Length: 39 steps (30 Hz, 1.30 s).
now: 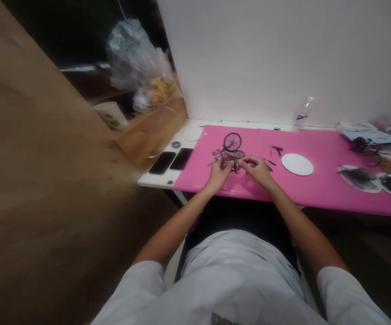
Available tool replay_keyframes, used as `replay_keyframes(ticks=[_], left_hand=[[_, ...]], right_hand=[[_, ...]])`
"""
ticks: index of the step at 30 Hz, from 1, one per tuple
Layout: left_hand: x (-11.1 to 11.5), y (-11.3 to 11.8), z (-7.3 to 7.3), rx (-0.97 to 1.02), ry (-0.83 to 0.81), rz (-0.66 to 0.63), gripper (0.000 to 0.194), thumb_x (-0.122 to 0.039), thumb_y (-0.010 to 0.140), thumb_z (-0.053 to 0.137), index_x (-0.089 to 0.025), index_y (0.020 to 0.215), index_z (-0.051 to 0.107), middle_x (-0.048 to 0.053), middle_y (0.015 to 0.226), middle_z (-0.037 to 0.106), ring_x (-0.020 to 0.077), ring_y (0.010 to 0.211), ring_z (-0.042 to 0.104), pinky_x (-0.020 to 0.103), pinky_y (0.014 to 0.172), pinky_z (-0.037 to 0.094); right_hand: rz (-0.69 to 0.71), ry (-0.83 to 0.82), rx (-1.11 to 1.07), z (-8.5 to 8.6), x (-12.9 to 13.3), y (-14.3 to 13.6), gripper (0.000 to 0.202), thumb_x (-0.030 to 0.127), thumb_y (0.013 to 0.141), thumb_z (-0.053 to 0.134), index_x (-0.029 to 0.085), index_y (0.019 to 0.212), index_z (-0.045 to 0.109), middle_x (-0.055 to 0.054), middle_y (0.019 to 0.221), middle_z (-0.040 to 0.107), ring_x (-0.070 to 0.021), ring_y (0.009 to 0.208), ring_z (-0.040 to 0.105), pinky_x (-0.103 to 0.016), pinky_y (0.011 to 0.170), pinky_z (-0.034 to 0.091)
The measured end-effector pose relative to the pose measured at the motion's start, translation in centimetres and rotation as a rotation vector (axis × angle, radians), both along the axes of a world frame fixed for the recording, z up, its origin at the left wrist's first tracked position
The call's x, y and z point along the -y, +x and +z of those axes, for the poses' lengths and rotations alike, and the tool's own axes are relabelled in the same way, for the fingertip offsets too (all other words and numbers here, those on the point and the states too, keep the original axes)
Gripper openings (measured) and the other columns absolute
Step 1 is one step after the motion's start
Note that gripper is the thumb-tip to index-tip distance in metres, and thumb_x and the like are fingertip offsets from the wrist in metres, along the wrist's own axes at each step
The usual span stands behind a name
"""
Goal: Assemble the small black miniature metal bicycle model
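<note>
Over the pink mat, my left hand (218, 169) is closed around the near part of a small dark model bicycle (223, 152). One spoked wheel (232, 142) of it points away from me, and a second, smaller round part shows just above my fingertips. My right hand (255, 169) meets the bicycle from the right, thumb and forefinger pinched together at its near end. Whatever lies between those fingertips is too small to make out. Thin dark tools or parts (269, 165) lie beside my right hand, with a small black pistol-shaped piece (278, 150) beyond them.
A white oval plate (297, 164) rests right of my hands. Farther right are plates with dark parts (359, 178), another dark model (361, 145) and papers. Two phones (162, 163) lie at the left; a plastic bottle (304, 113) stands by the wall. A wooden panel (154, 135) borders the table.
</note>
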<state>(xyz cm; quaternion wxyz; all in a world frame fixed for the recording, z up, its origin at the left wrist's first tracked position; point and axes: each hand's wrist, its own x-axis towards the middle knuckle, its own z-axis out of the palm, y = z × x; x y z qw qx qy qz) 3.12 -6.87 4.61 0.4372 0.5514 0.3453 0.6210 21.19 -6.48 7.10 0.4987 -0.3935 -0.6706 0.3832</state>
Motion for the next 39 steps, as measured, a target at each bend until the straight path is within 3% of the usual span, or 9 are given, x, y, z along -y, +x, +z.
replay_keyframes(ticks=[9,14,22,39], left_hand=[[0.0,-0.2,0.3,0.023,-0.076,-0.033,0.027,-0.033,0.093,0.078,-0.016,0.111,0.068,0.006,0.098,0.076,0.0152,0.077,0.074,0.027,0.070,0.062],[-0.3,-0.4,0.2,0.056,-0.085,-0.104,0.034,-0.038,0.091,0.082,-0.016,0.114,0.069,0.005,0.096,0.075,0.0173,0.080,0.076,0.031,0.076,0.065],[-0.5,-0.5,-0.1,0.120,-0.072,-0.173,0.044,-0.046,0.085,0.089,-0.013,0.111,0.077,0.013,0.112,0.082,0.0203,0.084,0.078,0.034,0.078,0.067],[-0.8,-1.0,-0.2,0.067,-0.052,-0.216,0.049,-0.051,0.084,0.091,-0.012,0.111,0.081,0.011,0.095,0.082,0.0217,0.084,0.078,0.037,0.081,0.067]], right_hand=[[0.048,-0.024,-0.018,0.1,0.0,0.1,0.045,0.068,0.086,0.084,0.023,0.087,0.082,-0.007,0.086,0.079,-0.0225,0.079,0.072,-0.032,0.060,0.056],[0.073,-0.087,-0.053,0.3,0.0,0.2,0.047,0.069,0.080,0.088,0.023,0.088,0.083,-0.006,0.087,0.078,-0.0193,0.074,0.068,-0.031,0.060,0.054],[0.098,-0.181,-0.104,0.1,-0.4,0.5,0.048,0.068,0.072,0.094,0.023,0.087,0.084,-0.005,0.086,0.077,-0.0189,0.076,0.065,-0.031,0.062,0.053],[0.119,-0.258,-0.122,-0.3,-0.7,0.7,0.046,0.065,0.071,0.095,0.023,0.086,0.081,-0.003,0.084,0.076,-0.0173,0.075,0.066,-0.029,0.063,0.054]])
